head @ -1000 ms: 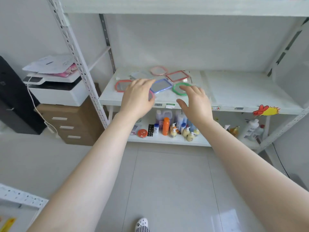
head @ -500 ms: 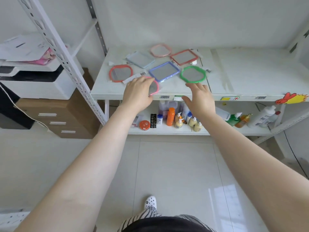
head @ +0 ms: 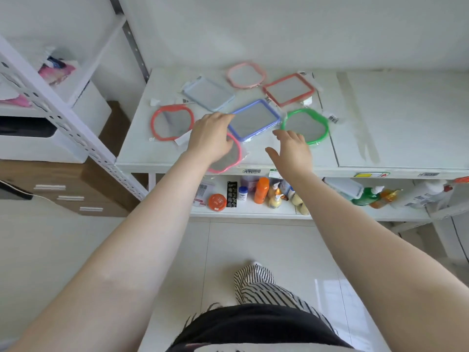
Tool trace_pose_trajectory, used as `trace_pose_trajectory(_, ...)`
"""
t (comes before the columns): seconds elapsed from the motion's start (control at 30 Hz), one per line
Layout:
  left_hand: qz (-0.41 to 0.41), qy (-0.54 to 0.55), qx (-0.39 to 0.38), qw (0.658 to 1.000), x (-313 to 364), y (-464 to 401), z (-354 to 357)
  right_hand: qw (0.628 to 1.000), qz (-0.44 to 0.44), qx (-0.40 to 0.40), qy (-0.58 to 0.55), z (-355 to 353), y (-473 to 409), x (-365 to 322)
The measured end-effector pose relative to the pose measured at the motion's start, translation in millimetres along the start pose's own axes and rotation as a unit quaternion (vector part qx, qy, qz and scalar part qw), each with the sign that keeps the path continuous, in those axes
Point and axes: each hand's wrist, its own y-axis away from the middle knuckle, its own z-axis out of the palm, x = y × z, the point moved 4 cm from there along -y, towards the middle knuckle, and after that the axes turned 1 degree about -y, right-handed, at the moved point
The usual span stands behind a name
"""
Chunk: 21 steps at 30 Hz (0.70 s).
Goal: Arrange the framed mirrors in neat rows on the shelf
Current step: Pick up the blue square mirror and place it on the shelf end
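Pale tiled floor [head: 253, 250], white wall [head: 279, 29], brown drawer cabinet [head: 68, 194].

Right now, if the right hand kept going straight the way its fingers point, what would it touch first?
Probably the blue square mirror: the right hand points up-left at its near corner, though its height above the shelf is unclear.

Both forearms bare, no sleeves reaching the left hand [head: 212, 141] or right hand [head: 291, 151]; no rings or watch visible. Black top [head: 253, 329] at the frame bottom. Black-and-white striped trousers [head: 256, 288] below it.
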Motion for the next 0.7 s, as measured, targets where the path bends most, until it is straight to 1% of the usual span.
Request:
trace_pose_trajectory(0.27,-0.018,-0.006,-0.047,0.999,-11.9,-77.0,38.7,0.999,0.020,-0.043,0.004,27.9,-83.6,20.1)
trace_pose_trajectory(0.47,0.000,-0.003,-0.090,0.996,-25.5,-124.5,68.2,0.996,0.059,-0.068,0.009,46.1,-116.4,29.9)
trace_pose_trajectory(0.57,0.000,-0.011,-0.130,0.991,-37.2,-145.2,86.5,0.990,0.102,-0.095,-0.006,61.1,-126.2,32.8)
trace_pose_trajectory(0.7,-0.026,-0.022,-0.186,0.982,-57.6,-163.4,114.2,0.970,0.194,-0.139,-0.042,84.9,-134.6,30.7)
